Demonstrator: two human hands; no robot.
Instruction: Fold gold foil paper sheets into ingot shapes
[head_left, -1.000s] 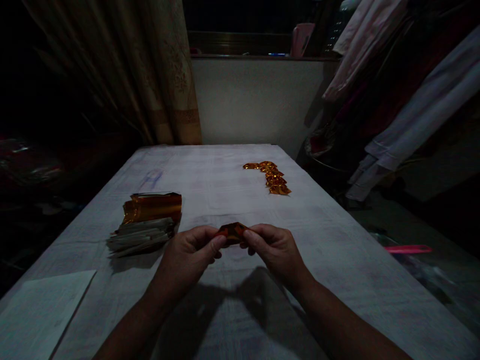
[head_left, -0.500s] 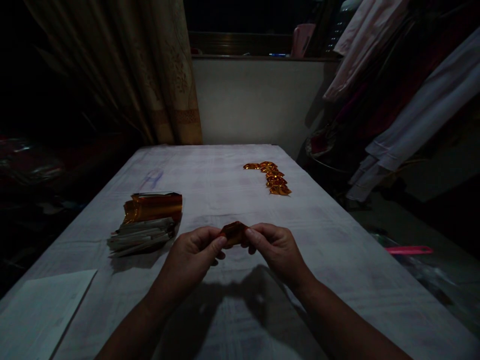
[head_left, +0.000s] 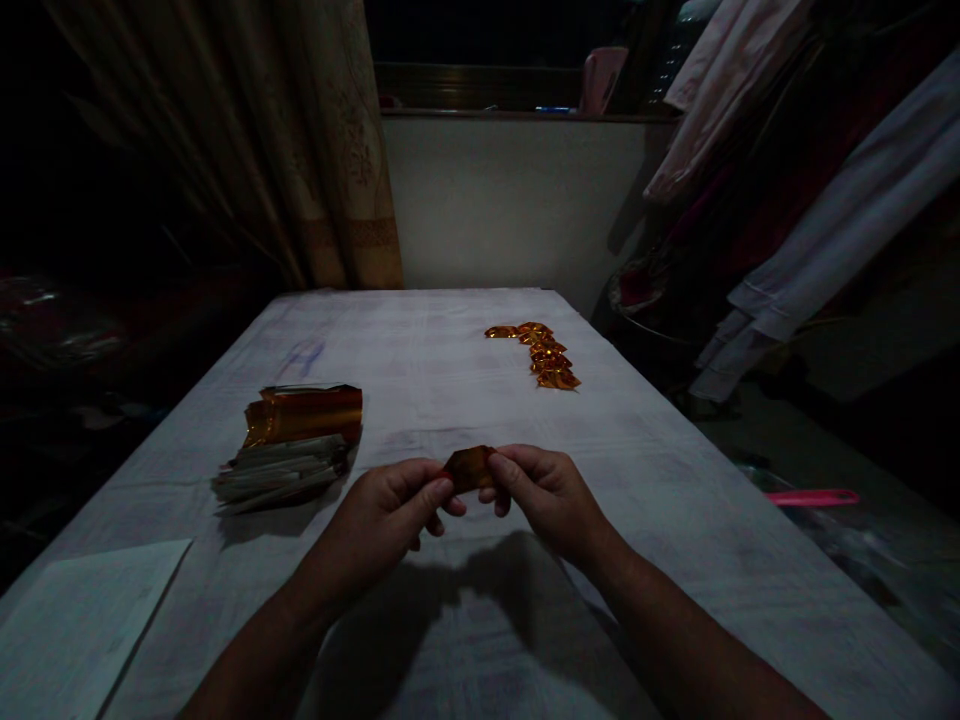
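Between my hands, above the table's near half, is a small folded piece of gold foil paper. My left hand pinches its left end between thumb and fingers. At its right end, my right hand grips it the same way. To the left of my left hand lies a stack of foil paper sheets, shiny gold on one face, with dull grey edges fanned toward me. Farther off on the right, several folded gold foil pieces lie in an overlapping row, with one at the row's far left end.
A checked pale cloth covers the table. A white sheet lies at the near left corner. Beyond the table hang a curtain and clothes. A pink mug stands on the sill; a pink handle shows at the right.
The folded foil has turned slightly in my fingers, so that a flatter face shows. Both hands keep their pinch, and the view has shifted a little.
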